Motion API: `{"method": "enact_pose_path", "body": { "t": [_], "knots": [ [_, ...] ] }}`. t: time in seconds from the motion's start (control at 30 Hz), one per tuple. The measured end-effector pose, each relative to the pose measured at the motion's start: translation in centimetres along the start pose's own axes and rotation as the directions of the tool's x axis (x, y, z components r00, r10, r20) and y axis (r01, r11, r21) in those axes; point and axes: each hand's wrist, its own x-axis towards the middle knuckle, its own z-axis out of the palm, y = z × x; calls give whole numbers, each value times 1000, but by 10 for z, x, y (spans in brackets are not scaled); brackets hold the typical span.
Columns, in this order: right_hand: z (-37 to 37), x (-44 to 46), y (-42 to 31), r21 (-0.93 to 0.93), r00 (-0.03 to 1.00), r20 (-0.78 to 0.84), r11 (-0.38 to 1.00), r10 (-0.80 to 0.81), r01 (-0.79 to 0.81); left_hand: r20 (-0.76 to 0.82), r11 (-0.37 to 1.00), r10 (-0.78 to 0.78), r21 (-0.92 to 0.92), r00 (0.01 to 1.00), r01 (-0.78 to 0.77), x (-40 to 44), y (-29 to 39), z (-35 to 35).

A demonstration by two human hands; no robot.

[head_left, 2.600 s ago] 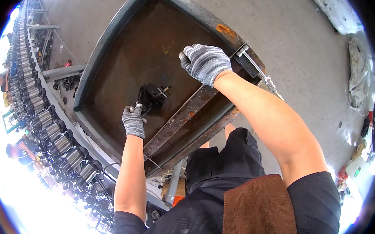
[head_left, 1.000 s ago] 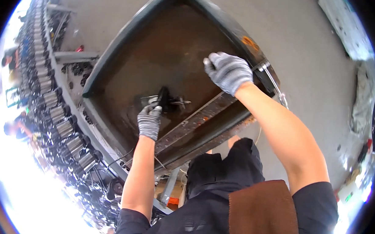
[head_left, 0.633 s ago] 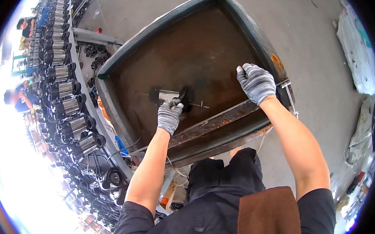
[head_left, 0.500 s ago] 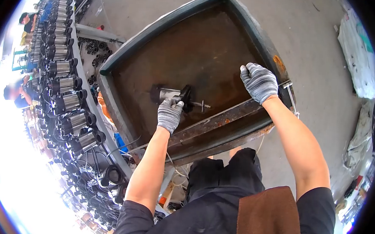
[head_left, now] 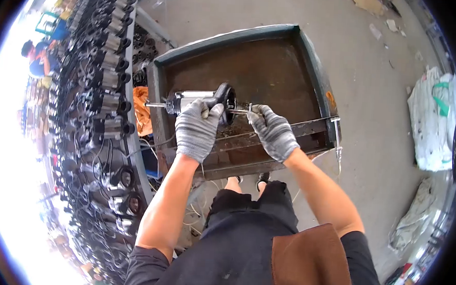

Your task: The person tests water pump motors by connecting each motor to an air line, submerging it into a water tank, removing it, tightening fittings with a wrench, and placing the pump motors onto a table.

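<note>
A pump-like unit (head_left: 193,95) with a silvery cylinder and black ends is held up, lying sideways, over the murky water of the metal tank (head_left: 315,57). My left hand (head_left: 199,128), in a striped grey glove, is closed around its near side by the black round end. A metal rod juts from its left end. At its right end a thin metal fitting (head_left: 242,111) with a short crosspiece sticks out. My gloved right hand (head_left: 271,132) pinches this fitting between thumb and fingers. The fingertips partly hide it.
Rows of similar pump units (head_left: 110,79) fill the rack on the left. A metal bar (head_left: 301,128) spans the tank's near side. A hose fitting (head_left: 338,148) hangs at its right corner. White sacks (head_left: 430,122) lie on the floor at right. A person (head_left: 39,58) is far left.
The unit has come up out of the water in my left hand. My right hand has moved left from the tank's right side and now grips the fitting. The view has shifted.
</note>
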Motion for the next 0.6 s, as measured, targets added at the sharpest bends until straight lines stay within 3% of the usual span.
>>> {"method": "enact_pose_path", "body": {
  "t": [0.07, 0.1, 0.13, 0.2, 0.3, 0.43, 0.6],
  "knots": [
    [11, -3, 5, 32, 994, -73, 996, 84, -82, 10, 996, -68, 50, 998, 68, -16, 37, -17],
    [14, -4, 11, 38, 995, -82, 998, 61, -58, -44, 1000, -31, -3, 999, 31, -24, 37, -15],
    [11, -8, 13, 44, 996, -57, 997, 65, -62, -78, 994, -3, 110, 997, 12, -30, 42, -14],
    [7, -16, 16, 55, 997, -8, 996, 72, -71, -76, 995, -56, 75, 996, 61, -47, 58, -19],
    [-5, -32, 3, 205, 937, 175, 919, 303, -336, -38, 988, -155, -18, 987, 154, -74, 48, -4],
    [-1, -48, 39, 200, 860, 262, 847, 438, -492, 49, 973, -213, -73, 976, 217, -106, 47, 8],
    [5, -69, 82, 211, 857, 229, 836, 461, -506, 129, 962, -254, -71, 958, 265, -135, 32, 34]
  ]
}}
